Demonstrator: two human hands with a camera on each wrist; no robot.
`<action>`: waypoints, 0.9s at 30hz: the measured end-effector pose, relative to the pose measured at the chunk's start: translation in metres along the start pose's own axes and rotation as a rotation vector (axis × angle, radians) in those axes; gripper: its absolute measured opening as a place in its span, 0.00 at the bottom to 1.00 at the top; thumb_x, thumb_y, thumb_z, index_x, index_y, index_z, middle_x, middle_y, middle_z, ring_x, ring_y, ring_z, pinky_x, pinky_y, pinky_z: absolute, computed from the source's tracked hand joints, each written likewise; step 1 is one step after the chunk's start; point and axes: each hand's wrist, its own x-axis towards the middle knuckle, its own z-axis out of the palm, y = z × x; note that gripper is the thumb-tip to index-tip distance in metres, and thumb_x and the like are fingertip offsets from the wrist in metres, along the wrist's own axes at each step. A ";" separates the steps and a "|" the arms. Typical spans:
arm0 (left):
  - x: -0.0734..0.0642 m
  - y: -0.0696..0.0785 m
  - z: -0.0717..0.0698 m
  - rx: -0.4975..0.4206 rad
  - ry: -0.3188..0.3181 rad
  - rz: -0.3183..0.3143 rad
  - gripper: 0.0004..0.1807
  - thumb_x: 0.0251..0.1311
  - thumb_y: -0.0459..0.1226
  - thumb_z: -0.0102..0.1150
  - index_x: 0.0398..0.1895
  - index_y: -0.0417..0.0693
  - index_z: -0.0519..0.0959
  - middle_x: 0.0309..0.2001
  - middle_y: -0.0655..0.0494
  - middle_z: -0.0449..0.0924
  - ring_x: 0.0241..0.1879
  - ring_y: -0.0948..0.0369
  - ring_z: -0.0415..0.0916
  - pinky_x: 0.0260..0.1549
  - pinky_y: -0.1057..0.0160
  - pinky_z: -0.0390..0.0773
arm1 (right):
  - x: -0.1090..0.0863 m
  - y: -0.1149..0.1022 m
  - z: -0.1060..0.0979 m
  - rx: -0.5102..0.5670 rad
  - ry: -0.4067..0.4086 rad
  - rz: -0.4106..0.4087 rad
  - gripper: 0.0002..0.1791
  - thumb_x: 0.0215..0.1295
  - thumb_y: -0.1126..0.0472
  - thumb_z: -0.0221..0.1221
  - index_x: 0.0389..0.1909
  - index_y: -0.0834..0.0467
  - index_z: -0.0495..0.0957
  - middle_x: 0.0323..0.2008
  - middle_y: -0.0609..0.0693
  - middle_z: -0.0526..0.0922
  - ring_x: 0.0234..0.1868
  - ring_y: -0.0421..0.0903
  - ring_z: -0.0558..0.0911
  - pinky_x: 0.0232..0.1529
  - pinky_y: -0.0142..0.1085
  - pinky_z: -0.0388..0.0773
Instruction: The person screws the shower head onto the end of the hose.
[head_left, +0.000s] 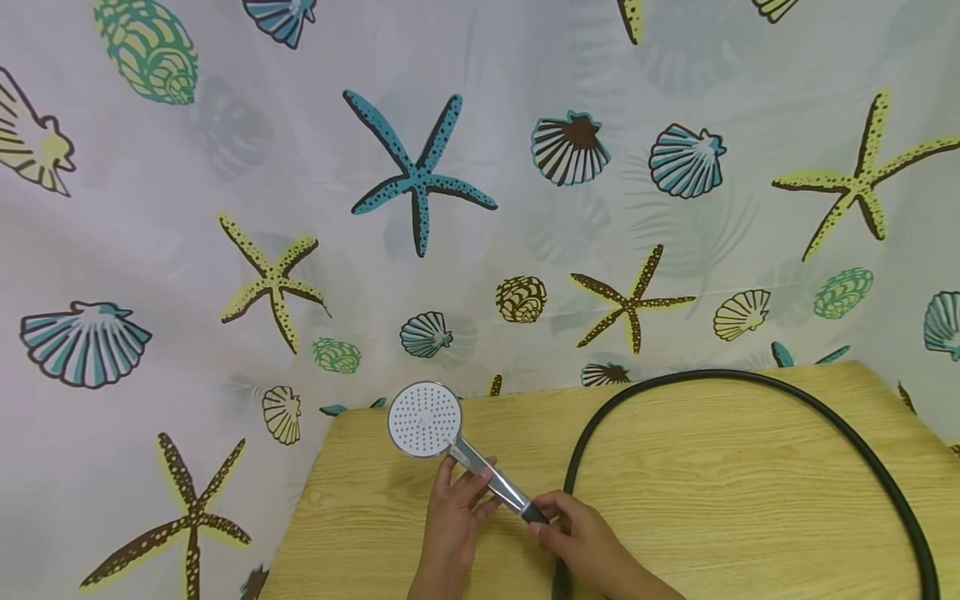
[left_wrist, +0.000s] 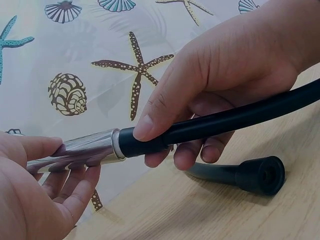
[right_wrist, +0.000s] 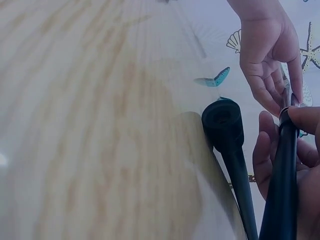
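A round shower head (head_left: 424,419) with a white, dotted face and chrome handle is tilted up to the left in the head view. My left hand (head_left: 452,508) holds its handle, the thumb on one side and the fingers along the other. At the handle's lower end, my right hand (head_left: 585,533) pinches the black end piece of a shower hose (left_wrist: 225,122) between thumb and fingers. That end piece meets the chrome rim in line with the handle. Below the right hand, the hose's other flared black end (left_wrist: 261,176) lies over the tabletop, its opening showing.
The black hose makes a wide loop across the right part of the wood-grain table (head_left: 697,492). A white curtain (head_left: 495,50) printed with starfish and shells hangs behind the table and at its sides.
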 end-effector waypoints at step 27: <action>-0.001 -0.001 0.000 -0.003 0.020 -0.006 0.42 0.63 0.38 0.66 0.77 0.54 0.57 0.59 0.53 0.82 0.52 0.60 0.82 0.50 0.60 0.85 | -0.004 -0.003 -0.002 -0.005 -0.075 -0.029 0.20 0.78 0.56 0.52 0.64 0.61 0.73 0.50 0.61 0.81 0.37 0.42 0.84 0.40 0.32 0.83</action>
